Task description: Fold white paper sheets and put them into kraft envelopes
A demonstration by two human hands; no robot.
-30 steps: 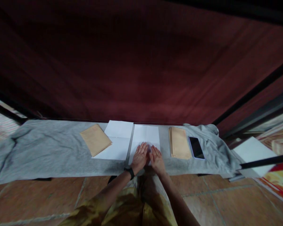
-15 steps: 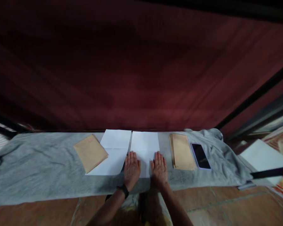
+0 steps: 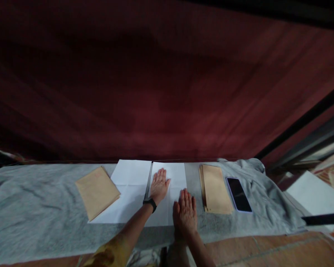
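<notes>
Two white sheets of paper lie side by side on a grey cloth, each with a crease across it. On the upper half of the right-hand sheet of paper point(image 3: 176, 174) rests my left hand point(image 3: 159, 184), palm down with fingers stretched out. My right hand point(image 3: 186, 213) lies flat at that sheet's lower right edge, its fingers extended. The left-hand sheet of paper point(image 3: 132, 193) is partly covered by a few brown envelopes point(image 3: 97, 193) set at an angle. Right of my right hand is a stack of brown envelopes point(image 3: 216, 189).
A phone point(image 3: 238, 194) with a dark screen lies beyond the right-hand stack. Wrinkled grey cloth point(image 3: 39, 211) covers the long surface, bunched at its right end. A dark red panel point(image 3: 167, 92) rises behind it. Tiled floor point(image 3: 247, 250) shows in front.
My left hand has slid forward from the right-hand sheet's lower left edge onto its upper half. My right hand stays near the lower right edge. The view has shifted slightly.
</notes>
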